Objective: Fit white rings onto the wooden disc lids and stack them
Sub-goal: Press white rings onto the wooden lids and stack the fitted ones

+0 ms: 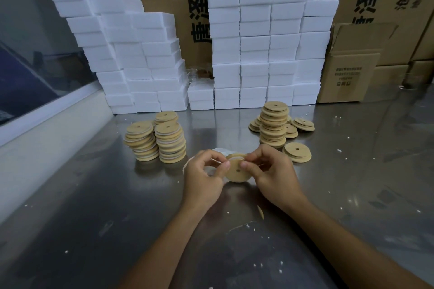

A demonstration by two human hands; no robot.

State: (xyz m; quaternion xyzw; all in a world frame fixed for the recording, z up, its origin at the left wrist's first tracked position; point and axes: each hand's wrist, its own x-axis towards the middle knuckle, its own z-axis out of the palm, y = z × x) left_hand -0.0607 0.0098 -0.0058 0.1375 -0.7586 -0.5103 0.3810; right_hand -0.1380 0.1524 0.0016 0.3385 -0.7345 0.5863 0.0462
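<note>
Left hand (203, 172) and right hand (270, 169) both pinch round wooden disc lid with centre hole (236, 170), held above steel table (94, 206); thin white ring (217, 161) stretched at its rim, gripped by both. 3 ringed lid stacks (170, 142) left, plain lid stack (273, 124) right. White foam blocks (256, 37) behind.

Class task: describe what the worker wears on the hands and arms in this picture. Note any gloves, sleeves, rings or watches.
Nothing is worn. The left hand and right hand are bare, without gloves or rings. Both forearms are uncovered up to the frame's edge, with no sleeve, watch or wristband in view.
</note>
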